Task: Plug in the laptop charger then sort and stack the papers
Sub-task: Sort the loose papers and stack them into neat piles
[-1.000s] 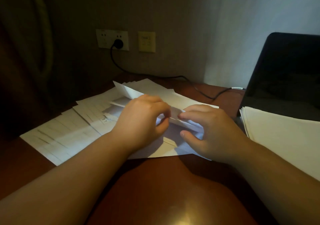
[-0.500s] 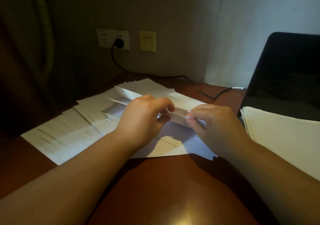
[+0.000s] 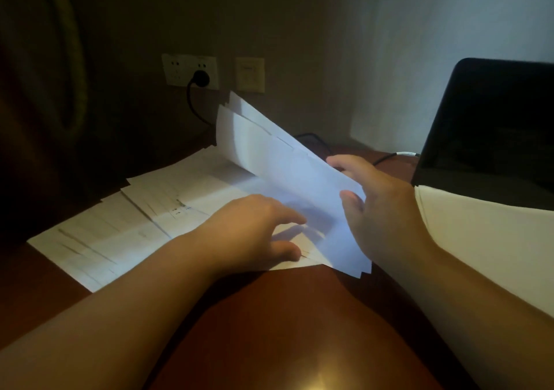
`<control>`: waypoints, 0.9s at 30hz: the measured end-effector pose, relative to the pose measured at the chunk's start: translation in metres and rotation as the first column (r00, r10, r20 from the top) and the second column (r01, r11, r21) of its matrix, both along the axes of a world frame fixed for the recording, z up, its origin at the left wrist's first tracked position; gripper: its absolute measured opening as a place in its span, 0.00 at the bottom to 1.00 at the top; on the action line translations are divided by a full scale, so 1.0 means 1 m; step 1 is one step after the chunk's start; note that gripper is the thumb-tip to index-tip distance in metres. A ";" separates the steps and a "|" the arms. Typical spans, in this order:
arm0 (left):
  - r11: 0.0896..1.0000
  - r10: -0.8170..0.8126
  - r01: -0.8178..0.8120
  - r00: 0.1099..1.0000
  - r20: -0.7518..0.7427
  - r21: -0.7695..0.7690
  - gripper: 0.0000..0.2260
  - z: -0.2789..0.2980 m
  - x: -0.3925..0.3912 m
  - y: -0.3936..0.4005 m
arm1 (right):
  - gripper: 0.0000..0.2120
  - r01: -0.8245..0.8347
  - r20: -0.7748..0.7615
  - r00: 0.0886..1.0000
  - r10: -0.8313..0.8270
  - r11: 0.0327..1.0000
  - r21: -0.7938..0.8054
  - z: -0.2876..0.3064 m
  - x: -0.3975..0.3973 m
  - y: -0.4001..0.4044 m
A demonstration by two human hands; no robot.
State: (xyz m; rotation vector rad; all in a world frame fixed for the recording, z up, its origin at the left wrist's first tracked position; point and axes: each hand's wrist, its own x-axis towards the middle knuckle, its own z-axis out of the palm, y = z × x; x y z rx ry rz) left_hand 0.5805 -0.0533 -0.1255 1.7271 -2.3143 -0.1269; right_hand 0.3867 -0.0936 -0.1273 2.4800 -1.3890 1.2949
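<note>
While left hand point(image 3: 254, 233) hovers, right hand point(image 3: 380, 206) pinches thin white sheets point(image 3: 287, 174).

Mid-frame, my right hand point(image 3: 386, 209) grips a tilted sheaf of papers point(image 3: 287, 174); my left hand point(image 3: 254, 233) rests flat on the sheets point(image 3: 120, 227) spread over the bench point(image 3: 269, 329).

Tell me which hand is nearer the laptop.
Right. The right hand holds lifted sheets just left of the laptop; the left hand lies farther left, over the spread papers.

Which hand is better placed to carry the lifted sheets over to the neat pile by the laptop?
Right. The right hand already grips the lifted sheets and is beside the neat pile; the left hand lies on the spread papers.
</note>
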 end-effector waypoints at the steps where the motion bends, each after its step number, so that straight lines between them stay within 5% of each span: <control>1: 1.000 -0.009 0.009 1.000 0.010 0.004 0.23 0.001 0.000 0.000 | 0.21 -0.024 -0.006 1.000 0.024 1.000 -0.001 0.000 0.000 0.000; 20: 0.979 -0.137 0.125 0.989 -0.060 -0.163 0.07 -0.001 0.000 -0.001 | 0.07 -0.298 -0.170 0.940 0.297 0.954 0.022 -0.004 -0.001 0.000; 27: 0.920 -0.133 0.084 0.986 -0.103 -0.383 0.08 0.000 0.012 -0.006 | 0.24 -0.252 -0.388 0.879 0.278 0.961 0.118 0.002 0.004 0.012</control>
